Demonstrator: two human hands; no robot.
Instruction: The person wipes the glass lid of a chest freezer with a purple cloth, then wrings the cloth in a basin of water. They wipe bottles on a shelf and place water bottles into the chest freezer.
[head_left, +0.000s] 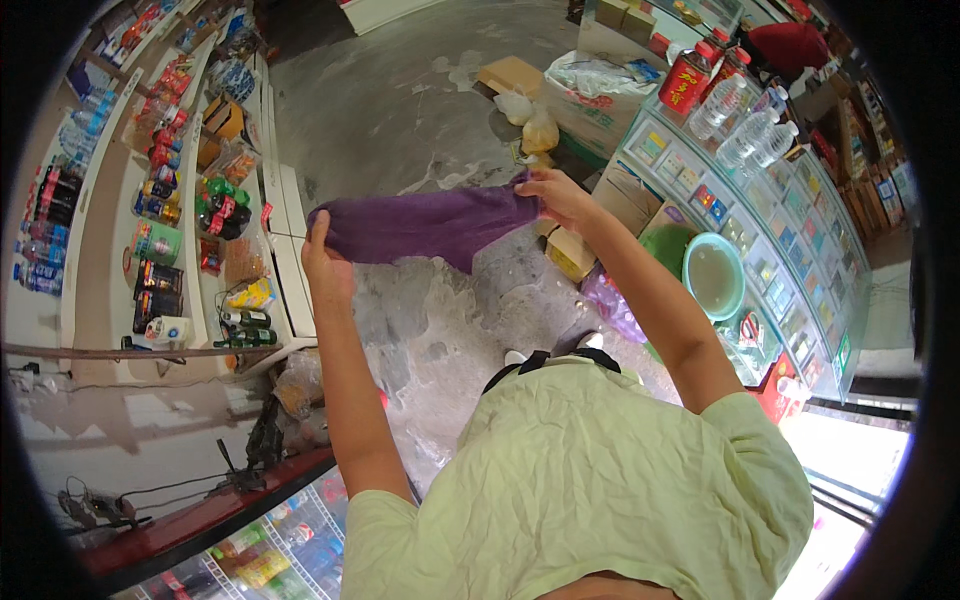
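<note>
A purple cloth (431, 221) is stretched between my two hands above the concrete floor. At its left end my left hand (326, 262) grips the edge, with the thumb lying over the fabric. The opposite end is pinched by my right hand (559, 196), higher in the picture. Along its lower side the cloth hangs unevenly, with a pointed corner near the right. Both arms reach forward, away from my body.
Shelves of drinks and packets (161, 202) line the left side. To the right stands a glass display counter (787, 247), bearing plastic bottles (746, 139) and a light-blue basin (714, 276) of cloudy water. Cardboard boxes (514, 77) and bags (540, 131) sit on the floor (360, 112) beside it.
</note>
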